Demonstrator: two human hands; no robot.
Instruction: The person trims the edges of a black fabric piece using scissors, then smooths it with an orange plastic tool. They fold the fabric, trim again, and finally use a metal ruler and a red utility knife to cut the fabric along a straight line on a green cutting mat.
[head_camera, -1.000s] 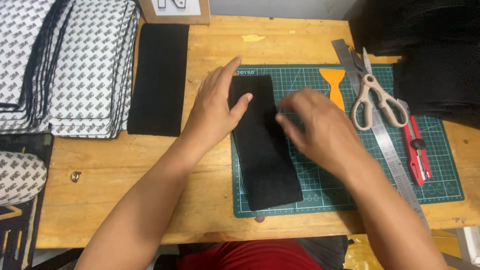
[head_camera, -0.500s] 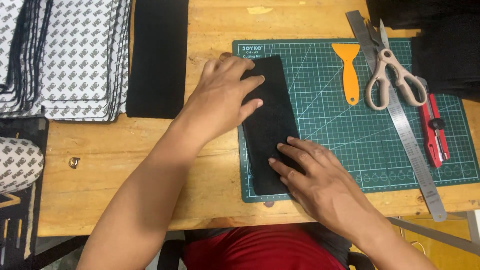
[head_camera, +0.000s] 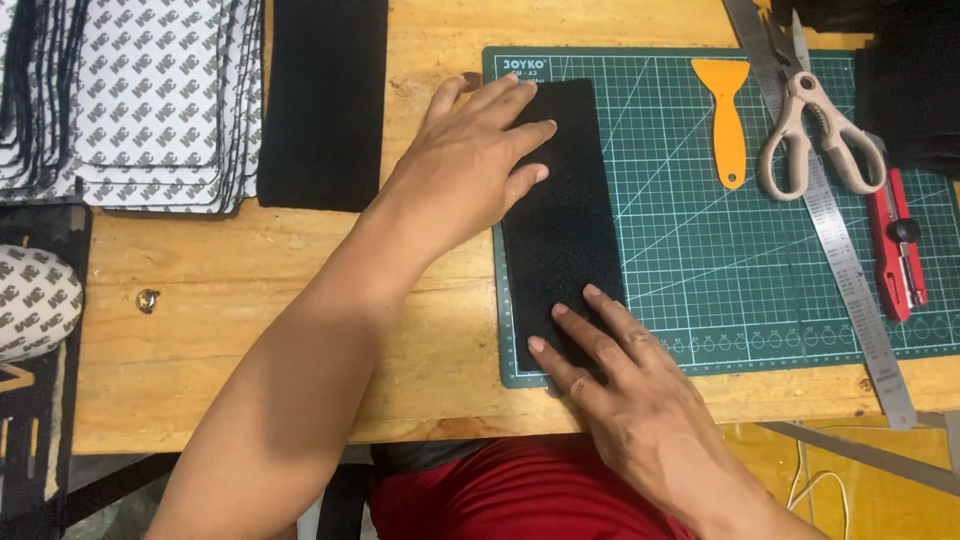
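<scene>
Black strip (head_camera: 565, 215) lies lengthwise on the green cutting mat (head_camera: 760, 250) at its left edge, pinned flat by the left hand (head_camera: 470, 165) up top and the right hand (head_camera: 640, 395) below, fingers spread and gripping nothing, so even downward pressure should stop shifting.

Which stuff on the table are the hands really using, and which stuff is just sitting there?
In use:
left hand, flat on the top of the black strip
right hand, fingers on the strip's bottom end
green cutting mat, under the strip

Just lying there:
orange scraper
scissors
metal ruler
red knife
second black strip
patterned sheets
</scene>
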